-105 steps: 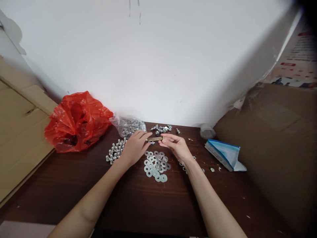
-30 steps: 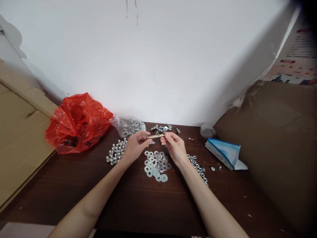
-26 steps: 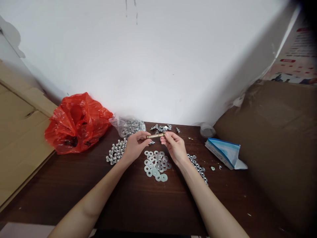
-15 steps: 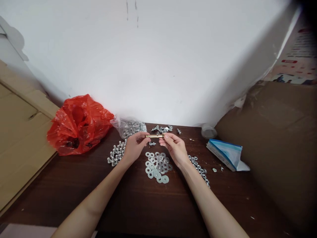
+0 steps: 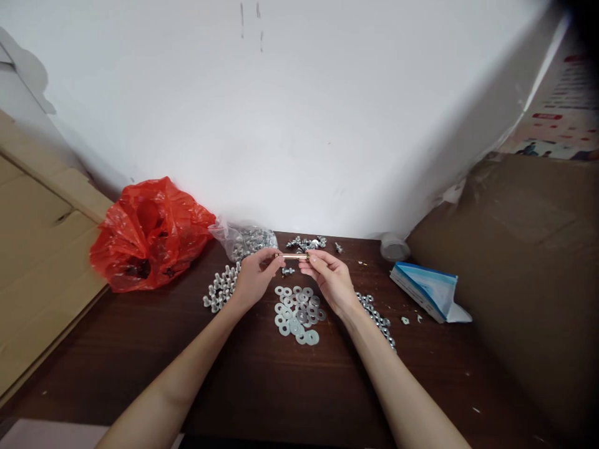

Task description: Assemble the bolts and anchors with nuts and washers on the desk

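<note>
My left hand (image 5: 256, 274) and my right hand (image 5: 330, 274) pinch opposite ends of a long gold-coloured bolt (image 5: 294, 256), held level above the table. The fingers partly cover both its ends. Just below it lies a short silver bolt (image 5: 287, 272) on the tabletop. Flat round washers (image 5: 299, 315) are spread in a loose pile between my forearms. Beside my left wrist stand several silver bolts (image 5: 219, 290), heads down. A row of nuts (image 5: 377, 318) runs along my right forearm, which hides part of it.
A clear bag of metal parts (image 5: 253, 240) and a red plastic bag (image 5: 154, 234) sit at the back left. More small bolts (image 5: 306, 244) lie by the wall. To the right are a clear cup (image 5: 394, 247) and a blue-white packet (image 5: 428, 290). Cardboard (image 5: 42, 262) borders the left.
Both hands keep their hold on the gold-coloured bolt and have hardly moved. The bolt's shaft catches the light differently, looking pinker now.
</note>
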{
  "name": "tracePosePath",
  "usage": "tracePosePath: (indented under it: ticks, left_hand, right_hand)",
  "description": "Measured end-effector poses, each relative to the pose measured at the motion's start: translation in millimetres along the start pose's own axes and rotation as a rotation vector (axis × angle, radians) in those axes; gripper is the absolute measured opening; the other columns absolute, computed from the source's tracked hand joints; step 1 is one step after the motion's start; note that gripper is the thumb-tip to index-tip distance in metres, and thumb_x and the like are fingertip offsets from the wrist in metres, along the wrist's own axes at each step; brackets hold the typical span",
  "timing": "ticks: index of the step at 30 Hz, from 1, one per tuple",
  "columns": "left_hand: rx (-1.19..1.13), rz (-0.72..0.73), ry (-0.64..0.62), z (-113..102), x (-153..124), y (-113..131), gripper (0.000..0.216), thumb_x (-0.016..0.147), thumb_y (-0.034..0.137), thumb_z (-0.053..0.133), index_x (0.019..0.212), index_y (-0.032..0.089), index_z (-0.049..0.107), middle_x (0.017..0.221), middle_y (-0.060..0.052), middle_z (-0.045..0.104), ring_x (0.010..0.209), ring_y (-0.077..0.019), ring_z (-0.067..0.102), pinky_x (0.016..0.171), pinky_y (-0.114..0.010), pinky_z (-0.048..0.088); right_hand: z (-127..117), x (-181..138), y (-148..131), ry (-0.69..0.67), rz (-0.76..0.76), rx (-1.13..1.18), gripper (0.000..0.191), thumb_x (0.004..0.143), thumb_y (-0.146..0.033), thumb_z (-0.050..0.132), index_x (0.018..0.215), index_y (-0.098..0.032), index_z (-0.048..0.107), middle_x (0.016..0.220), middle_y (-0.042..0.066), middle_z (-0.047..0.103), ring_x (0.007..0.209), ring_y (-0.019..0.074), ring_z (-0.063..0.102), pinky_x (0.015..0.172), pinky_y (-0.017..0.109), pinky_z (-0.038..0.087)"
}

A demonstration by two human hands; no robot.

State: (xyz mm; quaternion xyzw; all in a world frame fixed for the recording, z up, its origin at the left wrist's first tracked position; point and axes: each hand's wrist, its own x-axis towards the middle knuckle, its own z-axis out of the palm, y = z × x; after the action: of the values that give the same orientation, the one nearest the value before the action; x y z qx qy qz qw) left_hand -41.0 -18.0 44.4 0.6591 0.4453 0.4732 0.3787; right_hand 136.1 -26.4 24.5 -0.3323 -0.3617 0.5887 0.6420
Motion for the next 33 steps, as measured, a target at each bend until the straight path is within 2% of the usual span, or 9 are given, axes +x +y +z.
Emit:
tracePosePath:
  ticks: [8,11,13,16,20,24,27,30,33]
  left_hand:
    - [0.077,0.089,-0.168,4,-3,9,0.021,0.084,0.035,0.056,0.083,0.016,0.066,0.07,-0.001,0.063,0.065,-0.0134,0.054,0.059,-0.023,0.04]
    - [-0.175,-0.011,-0.07,0,1,11,0.028,0.084,0.04,0.056,0.072,0.015,0.061,0.055,0.002,0.049,0.049,-0.0084,0.041,0.046,-0.019,0.03]
    - [-0.504,-0.125,0.014,-11,7,15,0.034,0.087,0.045,0.052,0.07,0.016,0.054,0.047,0.007,0.031,0.04,-0.0058,0.024,0.039,-0.018,0.019]
    - [-0.849,-0.134,0.171,-34,16,23,0.036,0.092,0.041,0.046,0.066,0.017,0.044,0.048,0.008,0.025,0.039,-0.0053,0.021,0.038,-0.017,0.019]
    - [-0.953,-0.152,0.342,-53,21,28,0.041,0.098,0.038,0.03,0.064,0.017,0.039,0.046,0.008,0.022,0.036,-0.0057,0.018,0.036,-0.018,0.017]
    - [-0.934,-0.192,0.463,-55,21,25,0.042,0.099,0.037,0.027,0.063,0.017,0.037,0.045,0.008,0.021,0.035,-0.0054,0.018,0.035,-0.018,0.015]
    - [-0.935,-0.204,0.55,-55,22,21,0.042,0.098,0.039,0.027,0.063,0.018,0.036,0.044,0.008,0.021,0.034,-0.005,0.018,0.035,-0.017,0.015]
    - [-0.943,-0.213,0.591,-57,23,18,0.042,0.097,0.042,0.03,0.063,0.018,0.035,0.044,0.009,0.022,0.034,-0.0047,0.02,0.035,-0.017,0.016]
    - [-0.943,-0.212,0.59,-59,23,17,0.041,0.096,0.043,0.033,0.064,0.018,0.036,0.044,0.009,0.024,0.034,-0.0045,0.022,0.035,-0.017,0.017]
  right_hand:
    - [3,-2,1,-0.084,-0.003,-0.072,0.028,0.073,-0.038,0.074,0.091,-0.016,0.07,0.083,0.005,0.073,0.076,0.0148,0.069,0.076,0.028,0.058]
    - [1,-3,2,-0.099,-0.162,-0.353,0.03,0.085,-0.044,0.059,0.1,-0.018,0.067,0.095,0.008,0.072,0.087,0.02,0.068,0.082,0.038,0.055]
    - [-2,-3,5,-0.112,-0.312,-0.692,0.028,0.087,-0.037,0.057,0.108,-0.02,0.065,0.103,0.008,0.07,0.098,0.0226,0.064,0.09,0.044,0.05]
    - [-4,-5,14,-0.256,-0.477,-1.13,0.029,0.088,-0.024,0.055,0.116,-0.023,0.062,0.115,0.008,0.066,0.11,0.0238,0.057,0.099,0.046,0.042]
    - [-3,-3,26,-0.324,-0.498,-1.304,0.024,0.088,-0.015,0.05,0.106,-0.02,0.065,0.103,0.009,0.066,0.1,0.023,0.058,0.093,0.043,0.044]
    - [-3,4,29,-0.201,-0.404,-1.072,0.012,0.082,-0.02,0.059,0.089,-0.02,0.068,0.084,0.005,0.066,0.079,0.0194,0.059,0.081,0.037,0.048]
    - [-4,10,25,-0.033,-0.184,-0.612,0.012,0.073,-0.025,0.069,0.083,-0.019,0.069,0.073,0.002,0.066,0.067,0.0148,0.059,0.073,0.032,0.051]
    - [-3,13,17,0.057,0.013,-0.097,0.02,0.065,-0.021,0.076,0.083,-0.017,0.068,0.079,0.003,0.071,0.077,0.0149,0.066,0.08,0.03,0.053]
    - [-1,11,9,0.051,0.088,0.164,0.02,0.063,-0.015,0.077,0.08,-0.016,0.066,0.086,0.005,0.073,0.09,0.0161,0.068,0.089,0.03,0.053]
